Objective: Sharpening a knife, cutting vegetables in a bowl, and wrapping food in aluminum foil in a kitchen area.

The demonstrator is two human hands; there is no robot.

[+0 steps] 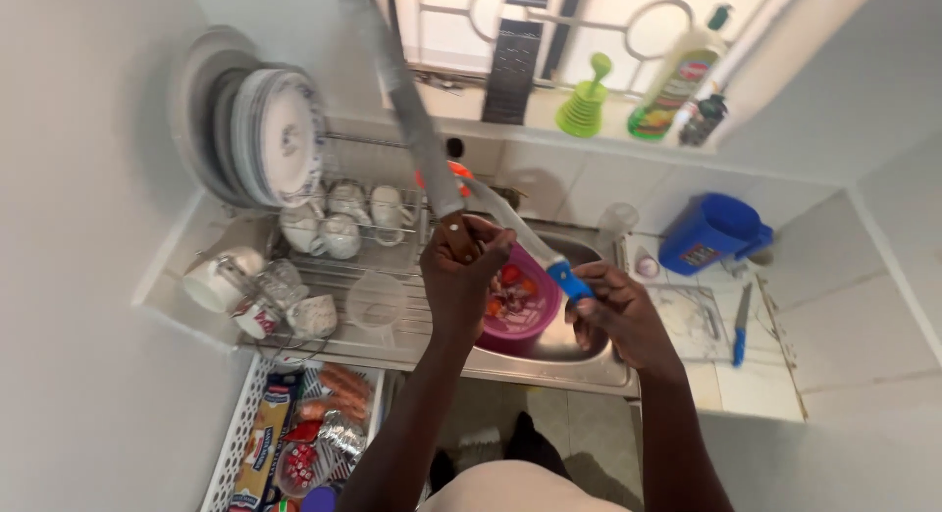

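My left hand [461,272] grips the brown wooden handle of a long knife [402,100], whose wide grey blade points up and away toward the window. My right hand [618,316] holds a smaller knife [520,232] by its blue handle, its pale blade angled up-left until it touches the long blade. Both hands are above a steel sink [579,350]. A purple bowl [525,311] with red pieces in it sits in the sink under the hands.
A dish rack [383,277] with plates [275,134], cups and glasses stands left of the sink. On the right counter are a blue jug [711,232], a blue-handled knife [741,326] and a cutting board. Bottles stand on the windowsill; a white basket [240,434] of packets sits below.
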